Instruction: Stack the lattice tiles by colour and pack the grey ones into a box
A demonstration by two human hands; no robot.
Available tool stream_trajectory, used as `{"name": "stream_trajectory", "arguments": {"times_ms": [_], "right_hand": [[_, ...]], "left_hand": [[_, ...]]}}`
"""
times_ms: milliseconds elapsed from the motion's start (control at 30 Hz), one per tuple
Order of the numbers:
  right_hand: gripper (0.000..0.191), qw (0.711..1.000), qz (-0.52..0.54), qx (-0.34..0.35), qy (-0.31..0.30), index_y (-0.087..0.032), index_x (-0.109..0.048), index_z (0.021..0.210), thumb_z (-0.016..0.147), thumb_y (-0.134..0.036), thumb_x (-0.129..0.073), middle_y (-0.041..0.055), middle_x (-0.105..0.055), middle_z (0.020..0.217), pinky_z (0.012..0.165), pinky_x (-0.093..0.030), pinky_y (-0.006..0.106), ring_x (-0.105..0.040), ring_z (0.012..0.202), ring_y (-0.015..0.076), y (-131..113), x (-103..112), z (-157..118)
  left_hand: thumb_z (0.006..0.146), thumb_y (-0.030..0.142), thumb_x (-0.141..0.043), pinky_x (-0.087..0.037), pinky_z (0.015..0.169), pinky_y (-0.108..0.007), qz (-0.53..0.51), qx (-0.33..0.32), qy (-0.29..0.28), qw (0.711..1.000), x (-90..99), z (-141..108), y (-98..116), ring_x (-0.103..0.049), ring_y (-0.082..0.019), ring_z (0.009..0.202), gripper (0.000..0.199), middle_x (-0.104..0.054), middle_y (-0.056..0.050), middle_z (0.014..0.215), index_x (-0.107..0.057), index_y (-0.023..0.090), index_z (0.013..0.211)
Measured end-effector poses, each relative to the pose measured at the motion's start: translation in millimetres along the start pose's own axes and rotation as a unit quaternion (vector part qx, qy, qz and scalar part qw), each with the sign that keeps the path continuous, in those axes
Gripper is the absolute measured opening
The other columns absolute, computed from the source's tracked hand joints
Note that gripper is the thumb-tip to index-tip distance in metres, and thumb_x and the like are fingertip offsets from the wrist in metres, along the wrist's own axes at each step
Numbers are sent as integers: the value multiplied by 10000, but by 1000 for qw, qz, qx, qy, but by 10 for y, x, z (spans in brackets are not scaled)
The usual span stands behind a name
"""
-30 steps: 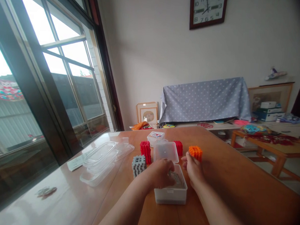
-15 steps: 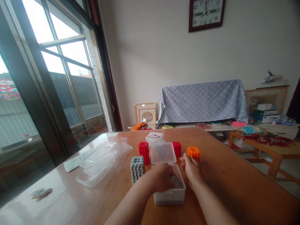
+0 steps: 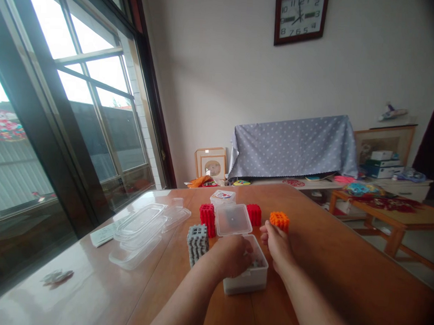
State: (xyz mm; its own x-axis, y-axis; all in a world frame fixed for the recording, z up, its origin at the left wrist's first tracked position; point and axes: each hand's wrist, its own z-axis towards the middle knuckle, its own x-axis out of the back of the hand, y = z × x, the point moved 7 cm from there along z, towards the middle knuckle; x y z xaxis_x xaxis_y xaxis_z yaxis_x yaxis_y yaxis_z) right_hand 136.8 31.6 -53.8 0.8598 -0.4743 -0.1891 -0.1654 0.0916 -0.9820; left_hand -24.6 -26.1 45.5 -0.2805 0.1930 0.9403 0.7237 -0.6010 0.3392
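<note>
My left hand [image 3: 234,254] reaches over the rim of an open clear plastic box [image 3: 245,284], its fingers curled; what they hold, if anything, is hidden. Small pale pieces show inside the box, whose lid [image 3: 233,220] is tipped back behind it. Just right of the box is my right hand [image 3: 276,241], thumb and fingers pressed together, with nothing clear to see between them. Beyond it stands an orange block stack [image 3: 279,220]. A grey stack [image 3: 198,243] stands left of my left hand, with a red stack [image 3: 208,218] behind it. Another red stack [image 3: 254,215] is behind the lid.
Nested clear containers and lids [image 3: 138,231] lie at the left, beside a paper sheet [image 3: 103,235]. A small plastic packet [image 3: 58,277] lies near the left table edge. Behind the lid stands a clear box with a printed card [image 3: 222,195].
My left hand has lifted and shifted slightly in the box, and the grey piece seen by its fingers no longer shows there. The box lid has tilted a little left. My right hand has hardly moved.
</note>
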Motion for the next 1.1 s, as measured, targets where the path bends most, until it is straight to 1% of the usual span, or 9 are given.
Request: {"name": "stream_trajectory", "arguments": {"times_ms": [167,300,433,500,600,733,800,967,1100], "right_hand": [[461,1000,3,-1,-6,-167,-685,778,799,-621,-609,-2,-601,564,522,-431,260,-552,538,144,-62,28,-7],[486,999,-1,6,-32,-182,-698,860,839,-649,-566,13,-657,634,527,-428,260,-585,573,152,-247,51,-90],[510,990,-29,97,-102,-211,-711,968,948,-639,-435,44,-720,782,651,-463,291,-653,756,192,-632,26,-338],[535,976,-73,157,-130,-212,-722,881,983,-617,-389,70,-748,1012,791,-474,326,-654,912,209,-812,9,-506],[568,955,-113,215,-171,-222,-718,803,1016,-584,-337,56,-724,1143,956,-431,364,-625,1060,228,-955,-40,-728],[538,942,-132,226,-211,-243,-726,901,1030,-568,-317,46,-743,1003,1030,-394,379,-633,1084,234,-961,-107,-857],[540,936,-151,232,-217,-243,-734,906,1030,-566,-320,49,-741,1044,1057,-372,380,-626,1118,239,-966,-120,-868],[577,927,-188,246,-214,-234,-735,815,1030,-571,-318,54,-718,1179,1061,-372,366,-606,1176,245,-1076,-93,-883],[530,906,-239,237,-254,-241,-723,912,1022,-582,-333,50,-738,1119,997,-424,348,-634,1108,238,-1150,-130,-972]], "left_hand": [[977,358,-446,-419,619,-278,34,2,58,998,117,-150,123,-638,-199,697,352,-719,-71,799,-689,187,787],[1030,401,-394,-432,717,-282,0,-28,163,986,237,-402,166,-631,-177,765,391,-693,-42,811,-613,195,780],[1007,356,-479,-435,856,-354,-12,-43,276,960,225,-748,95,-611,-214,918,215,-686,-46,930,-623,211,939],[966,312,-553,-448,858,-380,1,-52,323,945,173,-917,68,-599,-239,979,150,-680,-72,1026,-617,211,1057],[920,244,-610,-478,874,-407,36,-86,341,935,47,-1073,97,-598,-250,1022,270,-659,-103,1170,-594,211,1187],[904,206,-623,-516,882,-421,64,-104,346,930,-51,-1123,135,-616,-252,1022,357,-660,-108,1215,-582,221,1258],[905,202,-623,-532,869,-421,71,-89,359,926,-50,-1125,120,-624,-250,1008,377,-662,-107,1231,-576,223,1278],[906,225,-634,-563,832,-408,86,-49,398,912,-15,-1168,59,-649,-251,978,364,-673,-106,1229,-590,234,1267],[916,235,-620,-580,818,-373,78,-44,399,912,-37,-1195,19,-677,-240,982,328,-692,-94,1183,-596,237,1243]]}}
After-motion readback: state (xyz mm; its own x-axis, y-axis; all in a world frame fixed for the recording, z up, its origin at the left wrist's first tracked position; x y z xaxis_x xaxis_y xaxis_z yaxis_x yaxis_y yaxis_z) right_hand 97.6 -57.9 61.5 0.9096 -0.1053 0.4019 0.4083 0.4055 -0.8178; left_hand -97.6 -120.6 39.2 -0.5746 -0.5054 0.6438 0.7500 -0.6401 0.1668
